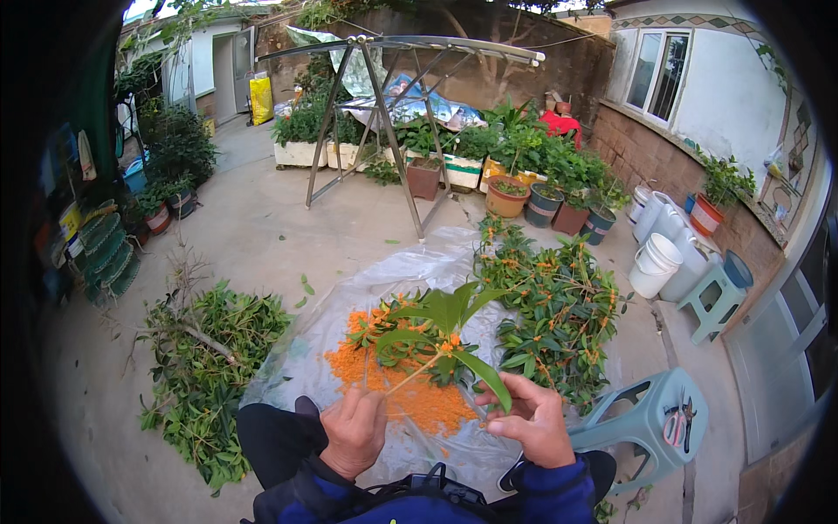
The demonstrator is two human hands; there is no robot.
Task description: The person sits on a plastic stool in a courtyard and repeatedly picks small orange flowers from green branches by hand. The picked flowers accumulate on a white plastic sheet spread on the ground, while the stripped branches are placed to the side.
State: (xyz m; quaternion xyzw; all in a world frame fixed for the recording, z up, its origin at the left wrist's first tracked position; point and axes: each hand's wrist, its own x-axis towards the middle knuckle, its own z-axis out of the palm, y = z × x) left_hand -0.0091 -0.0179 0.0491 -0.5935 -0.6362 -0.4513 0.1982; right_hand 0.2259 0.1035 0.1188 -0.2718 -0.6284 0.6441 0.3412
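My left hand (357, 429) is closed around the bare stem of a leafy sprig (447, 344), which looks like orange osmanthus. A small cluster of orange blossoms sits where its leaves meet. Beside the sprig's lowest leaf is my right hand (530, 419), thumb and fingers apart; whether they touch the leaf I cannot tell. Beneath both hands, a heap of loose orange blossoms (425, 403) lies on a clear plastic sheet (301, 367). More flowering cuttings (393, 321) rest on the heap, partly hidden by the sprig.
Flowering branches (556, 314) are piled on the right, and leafy branches without visible blossoms (203, 367) on the left. A plastic stool (674, 399) at my right bears pruning shears (689, 422) and scissors (674, 429). A metal frame (386, 124) stands before potted plants (507, 193).
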